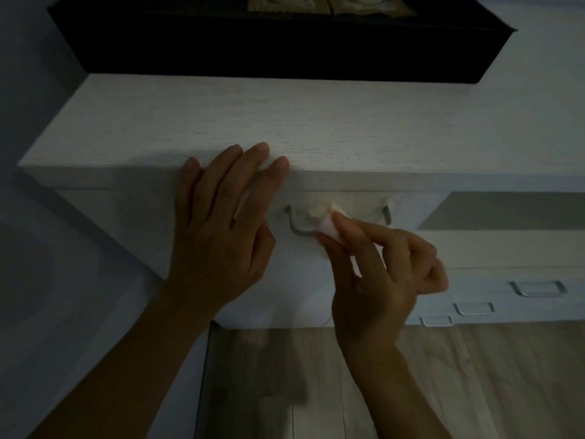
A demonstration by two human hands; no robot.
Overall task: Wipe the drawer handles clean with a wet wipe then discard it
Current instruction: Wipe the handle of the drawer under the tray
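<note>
A white drawer cabinet (221, 122) fills the middle of the dim view. Its top drawer carries a metal bar handle (296, 224). My right hand (380, 274) pinches a small white wet wipe (332, 221) between thumb and fingers and presses it against the left part of that handle. The middle of the handle is hidden behind the wipe and my fingers; its right end (386, 215) shows. My left hand (221, 229) lies flat with fingers spread over the cabinet's front top edge, holding nothing.
A lower white unit at the right has three more metal handles (536, 288) (474, 308) (436, 320). A dark framed object (285, 45) leans on the wall above the cabinet top. Wooden floor (316, 391) lies below; a grey wall is at left.
</note>
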